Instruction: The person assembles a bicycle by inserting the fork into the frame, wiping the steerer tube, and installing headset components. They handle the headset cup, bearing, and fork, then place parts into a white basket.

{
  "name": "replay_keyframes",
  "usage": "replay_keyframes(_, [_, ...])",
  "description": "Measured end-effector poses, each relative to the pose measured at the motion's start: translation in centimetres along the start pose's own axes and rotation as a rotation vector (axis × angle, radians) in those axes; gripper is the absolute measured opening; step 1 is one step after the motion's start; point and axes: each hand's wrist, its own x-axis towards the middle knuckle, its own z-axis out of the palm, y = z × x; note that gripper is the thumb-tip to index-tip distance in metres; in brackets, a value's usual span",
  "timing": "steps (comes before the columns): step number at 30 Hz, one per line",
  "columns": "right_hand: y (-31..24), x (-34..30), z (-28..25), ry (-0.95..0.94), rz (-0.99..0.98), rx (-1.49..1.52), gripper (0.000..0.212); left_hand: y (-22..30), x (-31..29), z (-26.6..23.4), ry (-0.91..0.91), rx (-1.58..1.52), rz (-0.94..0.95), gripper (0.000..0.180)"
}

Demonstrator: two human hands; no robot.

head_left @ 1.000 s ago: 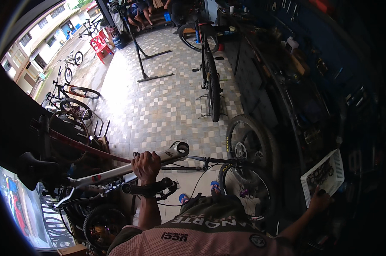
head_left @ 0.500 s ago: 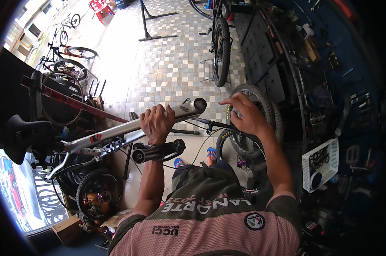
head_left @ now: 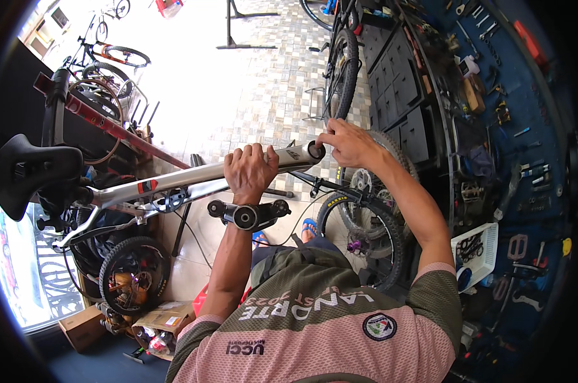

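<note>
Holding a silver frame (head_left: 187,176) above tiled floor (head_left: 282,83); tools (head_left: 502,113) line the wall (head_left: 517,83).

Person's L hand (head_left: 250,172) wraps silver bike frame (head_left: 187,176) nr its fwd end; R hand (head_left: 351,145) has fingertips at open head tube (head_left: 309,155). Blk fork crown (head_left: 263,218) overlaps L wrist. Blk saddle (head_left: 37,167) far L, wht basket (head_left: 490,265) w/ parts on R, 2 blue sandals (head_left: 310,224) below.

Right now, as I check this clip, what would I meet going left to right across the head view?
Black saddle → lower-left wheel → left hand → right hand → white basket → red object on the wall.
</note>
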Motion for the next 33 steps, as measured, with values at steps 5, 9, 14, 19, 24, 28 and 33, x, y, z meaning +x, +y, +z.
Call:
replay_keyframes(5, [-1.0,-0.1,-0.6,0.023,-0.048,-0.188,0.033,0.0,0.0,0.0,-0.006,0.0,-0.01,0.036])
replay_keyframes(9, [-1.5,-0.7,0.1,0.03,0.016,-0.153,0.031,0.1,0.0,-0.2,-0.003,-0.004,-0.011,0.036])
replay_keyframes(14, [-1.4,-1.0,1.7,-0.222,0.38,0.547,0.03,0.2,0.0,-0.1,-0.008,-0.015,-0.013,0.036])
replay_keyframes(19, [-2.5,-3.9,1.5,-0.019,0.695,1.898,0.053,0.2,0.1,-0.3,-0.021,-0.016,-0.015,0.035])
replay_keyframes(24, [-4.3,-5.4,2.8,0.009,0.627,2.04,0.07,0.0,0.1,-0.3,-0.015,-0.017,-0.008,0.035])
replay_keyframes(28, [-5.0,-5.1,4.1,0.07,0.656,2.007,0.085,0.1,0.1,-0.9,-0.037,-0.016,0.002,0.035])
replay_keyframes(33, [-6.5,-3.8,4.5,0.052,0.652,1.982,0.098,0.2,0.1,-1.0,-0.053,-0.025,-0.01,0.035])
